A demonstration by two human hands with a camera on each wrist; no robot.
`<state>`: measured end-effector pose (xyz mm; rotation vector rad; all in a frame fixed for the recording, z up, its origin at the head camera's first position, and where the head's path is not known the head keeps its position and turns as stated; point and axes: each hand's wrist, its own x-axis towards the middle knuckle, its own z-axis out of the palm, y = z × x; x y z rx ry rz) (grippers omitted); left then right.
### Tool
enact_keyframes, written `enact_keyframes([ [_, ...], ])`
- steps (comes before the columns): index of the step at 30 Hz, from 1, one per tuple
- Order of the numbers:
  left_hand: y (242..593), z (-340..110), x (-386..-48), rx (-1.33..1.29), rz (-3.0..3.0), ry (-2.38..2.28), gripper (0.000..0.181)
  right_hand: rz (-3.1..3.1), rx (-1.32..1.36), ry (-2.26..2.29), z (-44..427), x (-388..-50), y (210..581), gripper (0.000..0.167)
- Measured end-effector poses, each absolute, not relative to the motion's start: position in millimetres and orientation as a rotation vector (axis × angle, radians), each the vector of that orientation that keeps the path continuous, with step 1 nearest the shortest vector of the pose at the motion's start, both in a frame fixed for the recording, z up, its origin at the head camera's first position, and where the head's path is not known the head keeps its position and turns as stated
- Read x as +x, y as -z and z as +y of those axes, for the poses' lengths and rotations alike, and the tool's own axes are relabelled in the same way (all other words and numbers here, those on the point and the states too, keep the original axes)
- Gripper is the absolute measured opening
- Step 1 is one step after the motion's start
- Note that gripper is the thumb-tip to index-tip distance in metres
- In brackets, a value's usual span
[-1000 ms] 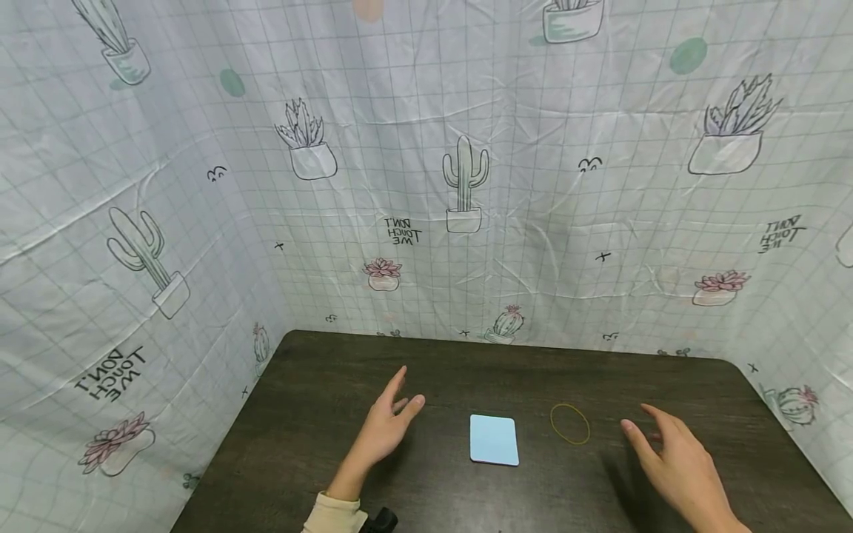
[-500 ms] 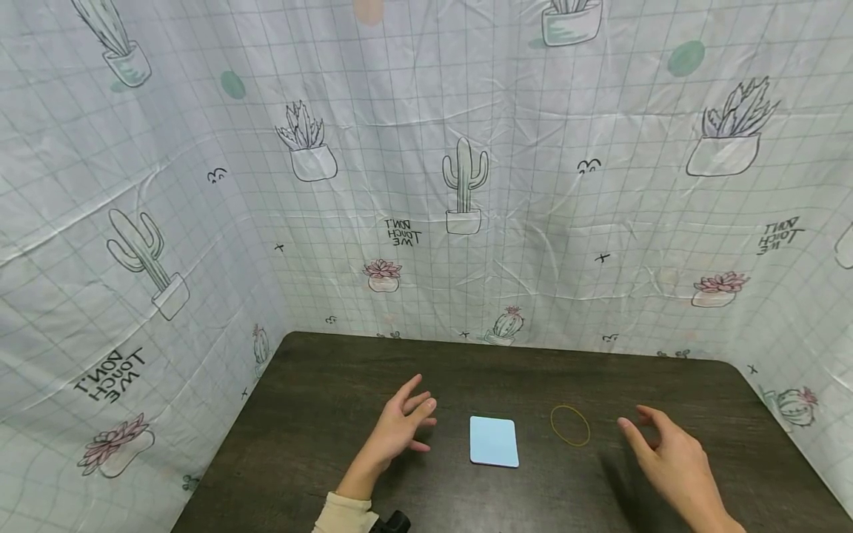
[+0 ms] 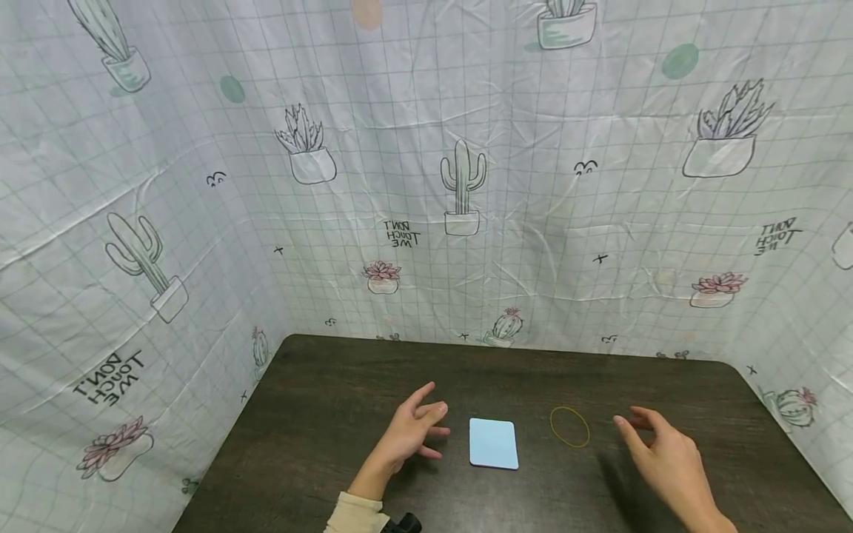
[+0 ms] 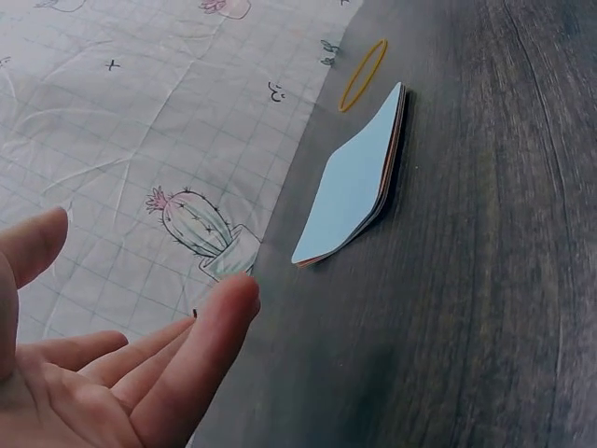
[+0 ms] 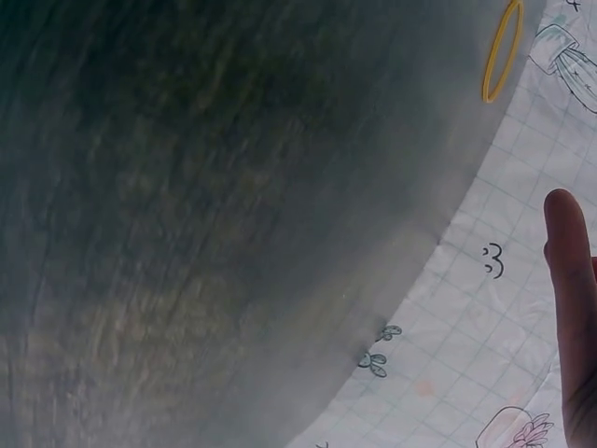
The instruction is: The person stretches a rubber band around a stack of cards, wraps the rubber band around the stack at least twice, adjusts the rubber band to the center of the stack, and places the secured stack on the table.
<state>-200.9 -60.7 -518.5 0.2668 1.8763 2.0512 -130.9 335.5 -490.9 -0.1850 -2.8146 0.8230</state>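
A light blue stack of cards or thin sheets (image 3: 493, 443) lies on the dark table; its layered edge shows in the left wrist view (image 4: 353, 182). To its right is a thin yellow rubber band (image 3: 552, 426), also visible in the right wrist view (image 5: 489, 79). The left hand (image 3: 408, 431) hovers just left of the stack, fingers spread and holding nothing; its palm and fingers (image 4: 121, 373) show in the left wrist view. Right of the band, the right hand (image 3: 669, 459) is raised above the table, fingers slightly bent and empty. One digit of it (image 5: 571, 289) appears in the right wrist view.
A dark wood-grain table (image 3: 320, 385) has rounded far corners. A white gridded curtain (image 3: 533, 222) printed with potted cacti stands behind it and along both sides. A beige sleeve (image 3: 356, 514) and a black wrist strap are on the left arm.
The left hand has moved right, nearer to the blue stack, and its fingers have spread apart. The right hand has shifted slightly left. The stack and the band lie where they were.
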Motion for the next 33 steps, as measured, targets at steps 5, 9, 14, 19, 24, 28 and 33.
enact_keyframes([
  [5,521.2,-57.9,-200.9,0.255,1.88,-2.035,0.074,-2.834,-0.2,-0.829,335.3,-133.8,493.4,0.069],
  [9,522.3,-54.2,-201.7,0.253,1.879,-2.031,0.073,-2.847,-0.206,-0.834,334.3,-135.4,495.0,0.07],
  [14,523.0,-49.1,-203.4,0.264,1.878,-2.023,0.073,-2.85,-0.206,-0.845,331.8,-136.9,495.9,0.072],
  [19,523.9,-45.0,-203.8,0.273,1.893,-1.995,0.073,-2.849,-0.23,-0.859,329.1,-138.6,499.0,0.073],
  [24,527.7,-41.1,-202.7,0.263,1.904,-1.966,0.074,-2.882,-0.264,-0.881,328.0,-140.2,502.6,0.077],
  [28,530.6,-38.6,-202.9,0.262,1.908,-1.959,0.075,-2.898,-0.264,-0.883,327.5,-141.9,503.9,0.077],
  [33,532.4,-36.7,-202.6,0.257,1.936,-1.925,0.077,-2.916,-0.276,-0.904,324.8,-144.4,502.3,0.08],
])
